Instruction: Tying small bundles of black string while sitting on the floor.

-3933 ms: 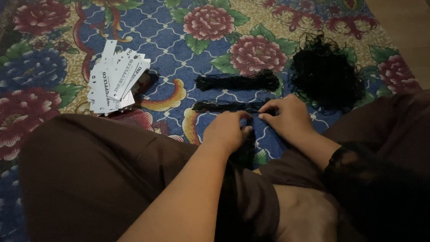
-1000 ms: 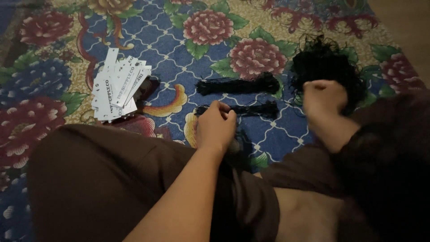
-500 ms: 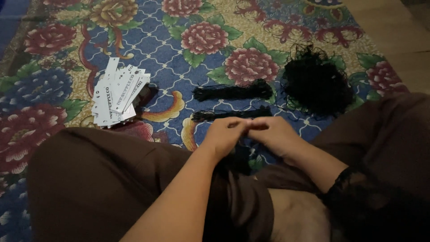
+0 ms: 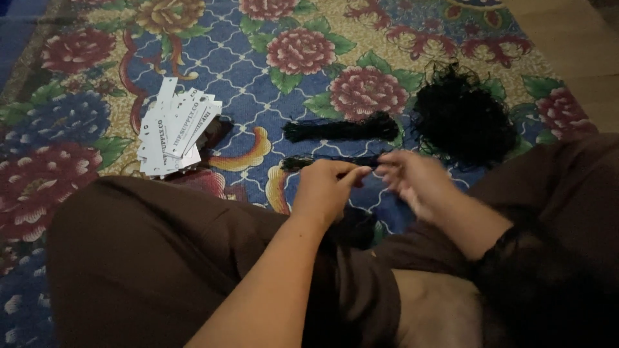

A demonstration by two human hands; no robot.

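Head view showed both hands working just on the near side of the lower bundle [image 4: 335, 161], a thin black bunch of thread lying flat on the floral carpet [image 4: 213, 58]. Left hand [image 4: 325, 190] had its fingers curled closed, thumb and forefinger pinched toward the right; right hand [image 4: 412, 180] had fingertips bunched toward the left hand, nearly touching it. They looked pinched on a fine black strand between them, but the strand itself was too thin and dark to confirm. A second, thicker bundle [image 4: 342, 130] lay just beyond the lower bundle, parallel to it and apart. The loose tangled black pile [image 4: 464, 122] sat beyond and to the right of the lower bundle, near the right hand. A fan of white paper tags [image 4: 174, 129] lay well to the left of it, past the knee. Judgement: keep the pinch tight and the strand taut between the two hands, work directly over the lower bundle so the ends stay aligned, and keep it clear of the tangled pile to avoid snagging. Dim light, so go by feel as well as sight.
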